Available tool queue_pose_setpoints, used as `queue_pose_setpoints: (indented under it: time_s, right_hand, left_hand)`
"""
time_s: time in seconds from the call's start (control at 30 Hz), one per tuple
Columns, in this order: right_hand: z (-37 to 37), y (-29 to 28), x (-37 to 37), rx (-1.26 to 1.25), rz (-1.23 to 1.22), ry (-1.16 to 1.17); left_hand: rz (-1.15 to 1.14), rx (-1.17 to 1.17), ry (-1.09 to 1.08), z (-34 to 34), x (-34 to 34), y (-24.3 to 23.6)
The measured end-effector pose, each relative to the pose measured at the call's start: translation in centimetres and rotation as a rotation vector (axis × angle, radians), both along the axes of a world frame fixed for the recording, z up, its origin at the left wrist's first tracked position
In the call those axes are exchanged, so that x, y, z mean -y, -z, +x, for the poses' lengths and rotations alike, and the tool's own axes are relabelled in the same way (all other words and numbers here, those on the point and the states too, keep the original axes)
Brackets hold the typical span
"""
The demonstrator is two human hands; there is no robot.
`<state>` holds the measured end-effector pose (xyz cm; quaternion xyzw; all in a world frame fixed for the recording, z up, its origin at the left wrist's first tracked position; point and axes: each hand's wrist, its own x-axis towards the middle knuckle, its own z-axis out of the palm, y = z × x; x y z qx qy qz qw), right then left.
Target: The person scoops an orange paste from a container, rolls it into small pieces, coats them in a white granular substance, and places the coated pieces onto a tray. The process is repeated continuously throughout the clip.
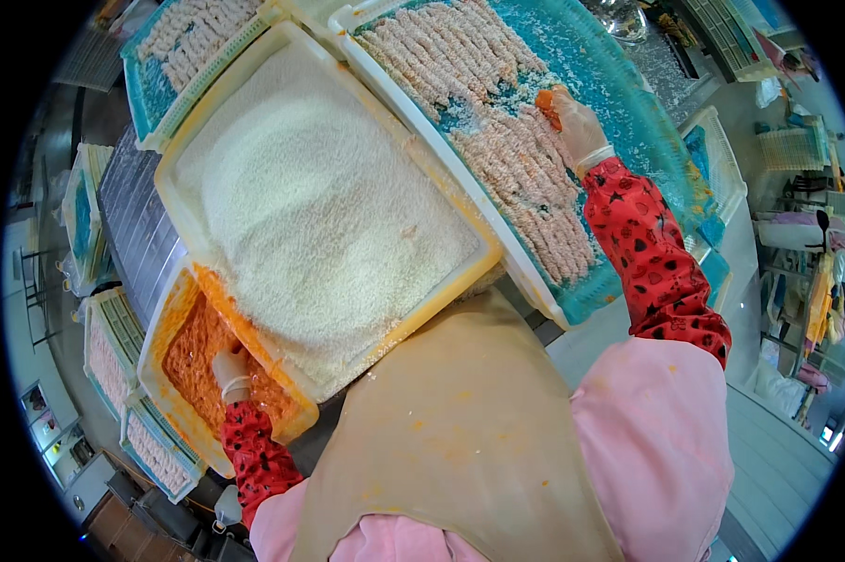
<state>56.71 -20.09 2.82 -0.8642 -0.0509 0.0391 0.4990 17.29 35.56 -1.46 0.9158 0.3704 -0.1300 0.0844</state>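
Breadcrumb-coated strips [525, 169] lie in close rows on the blue liner of a large white-rimmed tray [535, 286] at the right. My gloved right hand [580, 126] is over these rows, its fingers curled down beside the strips. Orange colour covers its fingertips, and whatever they hold is hidden. At the lower left, my gloved left hand [230, 371] reaches into a tub [183, 412] of thick orange batter [198, 342]. Its fingers are out of sight in the batter. Between my hands stands a wide bin [483, 258] heaped with white breadcrumbs [310, 206].
Another tray of coated strips [193, 42] sits at the far left. Stacked trays [113, 351] stand on the left beyond the batter tub. A shelf unit [811, 253] is off to the right. My tan apron [450, 431] comes close to the crumb bin's near edge.
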Motion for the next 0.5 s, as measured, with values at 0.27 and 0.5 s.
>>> queue_pose_setpoints:
  time_s: [0.27,0.5]
  right_hand:
    - [-4.9,-1.6,6.4,-0.305,0.229,-0.086]
    - [-7.7,-1.0,7.0,-0.048,-0.036,0.076]
  left_hand:
    - [-0.085,0.278,-0.129,-1.9,0.3,1.8]
    - [-0.148,0.26,-0.102,-2.4,-4.3,3.6]
